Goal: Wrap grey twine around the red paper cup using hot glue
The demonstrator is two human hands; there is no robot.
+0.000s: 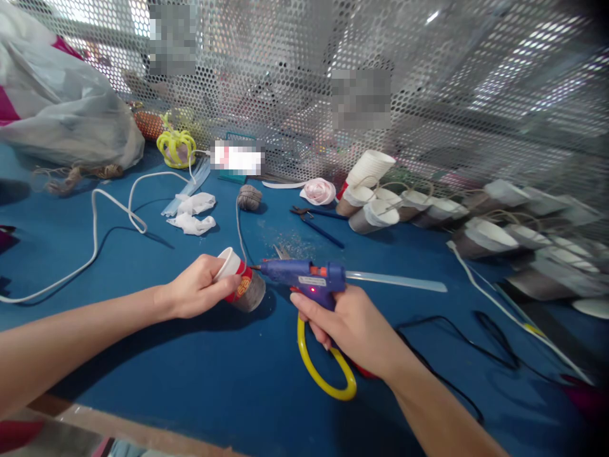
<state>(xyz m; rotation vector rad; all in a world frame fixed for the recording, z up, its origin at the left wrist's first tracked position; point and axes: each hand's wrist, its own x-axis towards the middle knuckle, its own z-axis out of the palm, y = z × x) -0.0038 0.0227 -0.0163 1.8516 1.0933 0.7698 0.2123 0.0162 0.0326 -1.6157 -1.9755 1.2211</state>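
Observation:
My left hand [202, 287] is closed around a red paper cup [248, 284], tilted with its white mouth up to the left. Grey yarn wraps the cup's lower part, and a strand runs from it to a grey yarn ball [249, 197] behind. In my right hand [349, 324] is a blue hot glue gun [304, 274] with a small red light on and a clear glue stick out of its back. The gun's nozzle is at the cup's side; whether it touches I cannot tell. Yellow-handled scissors [327, 374] lie partly beneath the gun and my right hand.
Blue-handled pliers [323, 231] and a pink fabric rose [318, 191] lie further back. Several wrapped cups with handles [485, 236] stand at the right. White tissue [193, 222], glue sticks [190, 184], a white cable [95, 222] and a black cord [457, 327] lie about. A perforated metal screen [285, 101] rises behind.

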